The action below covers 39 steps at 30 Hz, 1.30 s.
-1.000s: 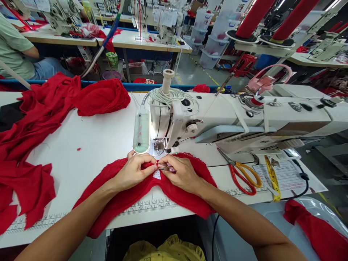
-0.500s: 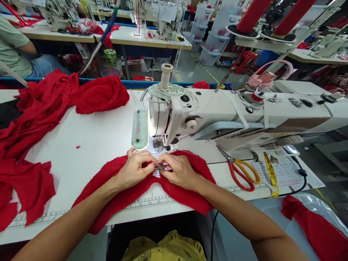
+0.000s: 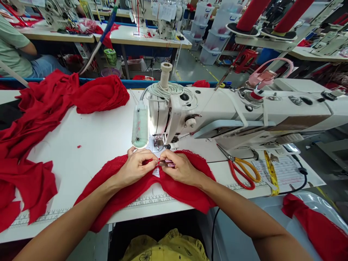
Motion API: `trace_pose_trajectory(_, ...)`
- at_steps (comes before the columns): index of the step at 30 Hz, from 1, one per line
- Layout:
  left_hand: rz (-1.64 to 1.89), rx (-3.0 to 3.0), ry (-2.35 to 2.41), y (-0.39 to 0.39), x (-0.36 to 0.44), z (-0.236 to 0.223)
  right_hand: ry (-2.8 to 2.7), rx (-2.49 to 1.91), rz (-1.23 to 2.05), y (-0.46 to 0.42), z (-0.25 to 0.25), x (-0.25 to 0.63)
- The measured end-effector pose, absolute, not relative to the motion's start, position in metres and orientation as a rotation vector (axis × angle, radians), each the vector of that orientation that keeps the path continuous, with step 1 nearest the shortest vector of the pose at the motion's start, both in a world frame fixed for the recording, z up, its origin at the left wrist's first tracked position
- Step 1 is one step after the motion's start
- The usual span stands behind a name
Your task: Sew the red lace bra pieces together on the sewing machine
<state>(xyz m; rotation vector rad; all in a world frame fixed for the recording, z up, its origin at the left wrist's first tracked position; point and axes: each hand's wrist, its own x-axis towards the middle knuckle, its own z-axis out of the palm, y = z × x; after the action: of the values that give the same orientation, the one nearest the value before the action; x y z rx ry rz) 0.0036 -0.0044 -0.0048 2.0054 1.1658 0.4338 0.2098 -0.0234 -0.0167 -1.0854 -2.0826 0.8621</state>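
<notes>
Pinching the red garment (image 3: 174, 190) at its middle, the left hand (image 3: 137, 166) faces the right hand (image 3: 179, 166), which grips small snips (image 3: 166, 164)

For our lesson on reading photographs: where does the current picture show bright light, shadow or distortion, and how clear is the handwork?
Head view: bright light beside the sewing machine's needle; head view: deep shadow under the table; head view: thread cones slant outward, probably lens stretch; head view: the right hand's small metal tool is too small for fine detail.
</notes>
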Motion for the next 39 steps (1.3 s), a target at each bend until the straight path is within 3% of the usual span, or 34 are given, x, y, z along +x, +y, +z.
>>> trace_pose_trajectory(8,0.447,1.998,1.188,-0.006,0.005,-0.002,-1.974,-1.167,0.996,-0.021,-0.015,0.206)
trace_pose_trajectory(17,0.513,1.982,1.248,-0.007,0.008,-0.007,-1.935,-1.169,0.721,-0.017,-0.029,0.211)
trace_pose_trajectory(26,0.563,1.987,1.230,-0.008,0.007,-0.004,-2.133,-1.333,0.723,-0.018,-0.013,0.217)
trace_pose_trajectory(31,0.523,1.990,1.201,-0.008,0.004,-0.002,-2.202,-1.501,0.381,-0.031,0.003,0.218)
trace_pose_trajectory(39,0.524,2.016,1.173,-0.006,0.001,-0.007,-2.486,-1.334,-0.102,-0.046,0.001,0.218)
